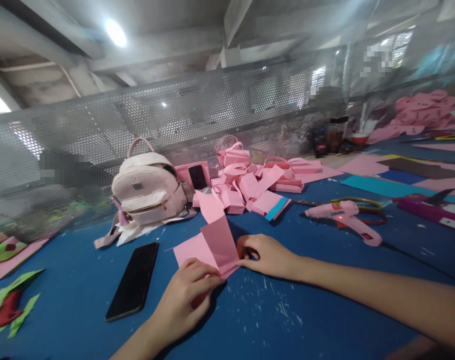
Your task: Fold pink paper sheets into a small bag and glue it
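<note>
A pink sheet of folded paper [220,242] stands partly upright on the blue table in front of me, with one panel lying out to the left. My left hand [192,290] presses its near left edge, fingers closed on the fold. At its right edge, my right hand [267,257] pinches the paper between thumb and curled fingers. Just behind lies a heap of folded pink paper pieces [246,185], one with a blue strip. A black phone [133,281] rests left of my left hand.
A pale backpack [148,187] stands against a perforated metal screen [197,107]. To the right lie a pink glue gun [345,217] with a cord, scissors [375,204] and a purple tool [433,210]. Green paper scraps [25,312] lie at left. Small glue-like bits speckle the blue table [265,325].
</note>
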`<state>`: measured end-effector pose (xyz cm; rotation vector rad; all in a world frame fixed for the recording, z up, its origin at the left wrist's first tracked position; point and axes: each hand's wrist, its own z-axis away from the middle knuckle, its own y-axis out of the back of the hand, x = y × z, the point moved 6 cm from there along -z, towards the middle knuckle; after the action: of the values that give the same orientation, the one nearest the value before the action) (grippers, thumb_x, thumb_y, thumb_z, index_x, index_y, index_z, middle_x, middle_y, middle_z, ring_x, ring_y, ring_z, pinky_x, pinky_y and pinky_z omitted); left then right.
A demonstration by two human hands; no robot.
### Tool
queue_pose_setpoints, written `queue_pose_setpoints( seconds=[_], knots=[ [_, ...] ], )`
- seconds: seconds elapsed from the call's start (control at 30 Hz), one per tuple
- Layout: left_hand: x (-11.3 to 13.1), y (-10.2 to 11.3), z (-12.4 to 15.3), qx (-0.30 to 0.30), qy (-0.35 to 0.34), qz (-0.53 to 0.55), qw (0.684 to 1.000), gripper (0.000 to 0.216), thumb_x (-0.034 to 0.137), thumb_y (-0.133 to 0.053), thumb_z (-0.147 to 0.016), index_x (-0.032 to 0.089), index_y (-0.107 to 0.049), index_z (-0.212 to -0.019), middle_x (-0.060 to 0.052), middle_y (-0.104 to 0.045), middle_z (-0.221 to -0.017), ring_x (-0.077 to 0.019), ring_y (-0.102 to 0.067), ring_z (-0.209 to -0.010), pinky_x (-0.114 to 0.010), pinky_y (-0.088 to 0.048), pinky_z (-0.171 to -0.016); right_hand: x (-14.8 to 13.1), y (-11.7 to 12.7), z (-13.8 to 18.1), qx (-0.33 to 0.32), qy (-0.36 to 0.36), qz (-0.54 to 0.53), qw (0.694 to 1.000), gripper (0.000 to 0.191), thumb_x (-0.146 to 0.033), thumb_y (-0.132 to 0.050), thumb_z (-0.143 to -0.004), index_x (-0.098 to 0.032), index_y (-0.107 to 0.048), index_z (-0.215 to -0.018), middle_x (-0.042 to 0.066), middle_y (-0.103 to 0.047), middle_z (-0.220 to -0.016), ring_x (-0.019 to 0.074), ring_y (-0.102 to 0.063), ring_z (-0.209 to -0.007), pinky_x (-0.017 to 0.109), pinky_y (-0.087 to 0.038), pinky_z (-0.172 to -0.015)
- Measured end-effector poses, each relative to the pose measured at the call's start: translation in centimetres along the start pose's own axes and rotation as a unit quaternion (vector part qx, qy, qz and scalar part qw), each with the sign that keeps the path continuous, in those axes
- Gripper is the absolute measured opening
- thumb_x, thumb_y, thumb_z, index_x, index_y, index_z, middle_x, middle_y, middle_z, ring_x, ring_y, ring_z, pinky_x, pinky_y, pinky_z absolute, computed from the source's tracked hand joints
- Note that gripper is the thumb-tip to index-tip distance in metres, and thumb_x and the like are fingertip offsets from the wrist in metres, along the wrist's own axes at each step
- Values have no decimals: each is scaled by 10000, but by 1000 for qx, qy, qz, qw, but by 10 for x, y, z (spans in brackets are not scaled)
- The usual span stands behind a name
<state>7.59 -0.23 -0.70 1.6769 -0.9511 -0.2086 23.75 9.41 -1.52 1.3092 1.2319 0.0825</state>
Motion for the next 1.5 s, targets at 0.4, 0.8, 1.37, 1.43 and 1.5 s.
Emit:
queue_pose_setpoints(
  seconds=[0.4,0.8,1.37,1.43,1.5],
  knots=[
    [4,2,-1,13,4,3,1000,412,36,-447,-847,260,-624,-1144,-31,-680,-1070,-172,-608,-953,-371,-419,-902,4,-1,-1,3,-13,5,1000,84,-250,-684,-778,-189,-628,-762,-34,-601,-678,105,-486,-595,211,-287,-541],
    [3,2,-2,12,-1,-12,1000,442,27,-453,-815,264,-626,-1145,-27,-686,-1072,-175,-617,-957,-378,-421,-920,5,-2,-1,-5,-16,1,1000,75,-258,-669,-796,-187,-650,-813,-12,-625,-723,127,-525,-637,220,-304,-558],
    [4,4,-1,27,-14,-25,999,413,43,-455,-818,256,-625,-1128,-20,-717,-1029,-168,-639,-947,-409,-395,-989,3,-2,-1,-8,-4,22,1000,97,-273,-692,-794,-193,-638,-802,-27,-638,-714,124,-514,-614,227,-294,-563],
    [5,4,-1,29,-16,-23,999,401,53,-445,-831,253,-625,-1128,-32,-718,-1030,-174,-643,-942,-417,-403,-981,2,-2,-1,-9,-4,26,1000,95,-271,-690,-796,-193,-638,-804,-26,-639,-712,126,-515,-613,229,-295,-565],
    [5,4,-1,27,-17,-21,999,393,58,-437,-839,251,-623,-1127,-37,-718,-1031,-176,-644,-934,-422,-408,-973,2,-2,-1,-10,-1,28,1000,84,-264,-683,-801,-194,-640,-811,-24,-643,-718,129,-517,-615,231,-298,-572]
  ],
)
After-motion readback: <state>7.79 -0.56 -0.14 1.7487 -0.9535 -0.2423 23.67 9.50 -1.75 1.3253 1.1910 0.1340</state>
